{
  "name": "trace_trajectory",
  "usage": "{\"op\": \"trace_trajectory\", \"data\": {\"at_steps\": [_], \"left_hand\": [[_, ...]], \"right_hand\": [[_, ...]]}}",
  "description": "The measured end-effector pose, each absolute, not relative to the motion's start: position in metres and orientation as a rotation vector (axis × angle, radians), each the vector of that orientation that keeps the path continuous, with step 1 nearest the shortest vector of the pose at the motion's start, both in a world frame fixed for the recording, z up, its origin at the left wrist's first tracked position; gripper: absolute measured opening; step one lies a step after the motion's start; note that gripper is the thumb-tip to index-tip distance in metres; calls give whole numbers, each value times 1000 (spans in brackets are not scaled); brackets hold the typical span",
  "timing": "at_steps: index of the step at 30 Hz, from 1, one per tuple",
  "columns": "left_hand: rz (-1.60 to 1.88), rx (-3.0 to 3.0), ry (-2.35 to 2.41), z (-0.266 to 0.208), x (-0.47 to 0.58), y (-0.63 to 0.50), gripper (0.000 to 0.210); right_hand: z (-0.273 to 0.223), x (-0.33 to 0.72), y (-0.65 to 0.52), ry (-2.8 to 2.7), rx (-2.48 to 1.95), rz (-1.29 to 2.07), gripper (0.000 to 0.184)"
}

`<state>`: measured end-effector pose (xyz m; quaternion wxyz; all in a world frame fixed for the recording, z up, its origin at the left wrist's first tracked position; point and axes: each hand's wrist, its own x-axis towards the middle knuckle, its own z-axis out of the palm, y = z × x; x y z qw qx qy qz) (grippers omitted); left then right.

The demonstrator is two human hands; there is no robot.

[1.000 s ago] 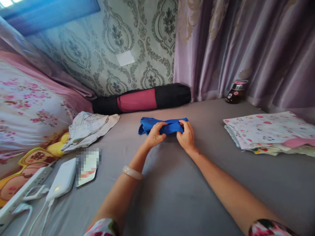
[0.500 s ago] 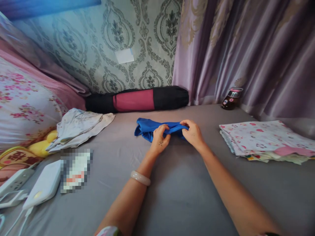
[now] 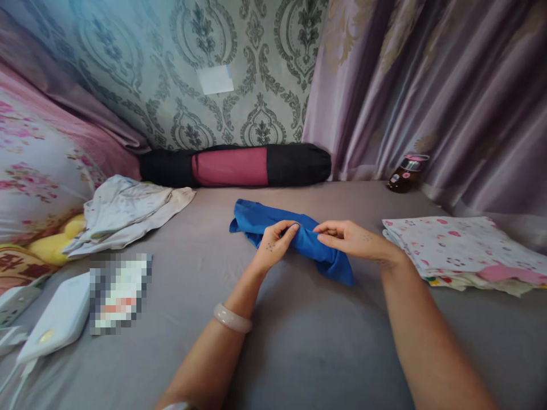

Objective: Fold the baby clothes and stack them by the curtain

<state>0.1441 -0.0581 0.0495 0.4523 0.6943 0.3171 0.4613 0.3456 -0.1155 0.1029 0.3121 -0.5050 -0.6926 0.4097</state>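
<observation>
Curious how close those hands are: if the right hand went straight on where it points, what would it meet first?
The right hand would meet the blue cloth first, then probably the left hand, though depth is hard to judge.

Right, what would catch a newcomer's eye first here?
The vivid blue cloth at the centre, with the left hand and right hand on it. Behind it, a long black and pink bag lies along the patterned wall; to the right, folded printed fabrics are stacked on the grey sheet.
</observation>
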Motion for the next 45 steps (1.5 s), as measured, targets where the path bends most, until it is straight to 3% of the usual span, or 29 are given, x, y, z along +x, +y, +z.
{"op": "trace_trajectory", "data": {"at_steps": [7, 15, 22, 28, 45], "left_hand": [[1117, 1538, 679, 46, 150, -58, 25], [1537, 1456, 1011, 43, 108, -29, 11], [1172, 1826, 1101, 24, 103, -24, 18], [1056, 2144, 1118, 12, 111, -26, 49], [979, 2234, 1308, 9, 114, -12, 20]], "right_hand": [[88, 319, -102, -1756, -1424, 829, 28], [76, 358, -91, -1147, -1575, 617, 35], [78, 363, -92, -1073, -1575, 649, 33], [91, 351, -97, -1130, -1523, 625, 38], [91, 354, -98, -1087, -1581, 652, 39]]}}
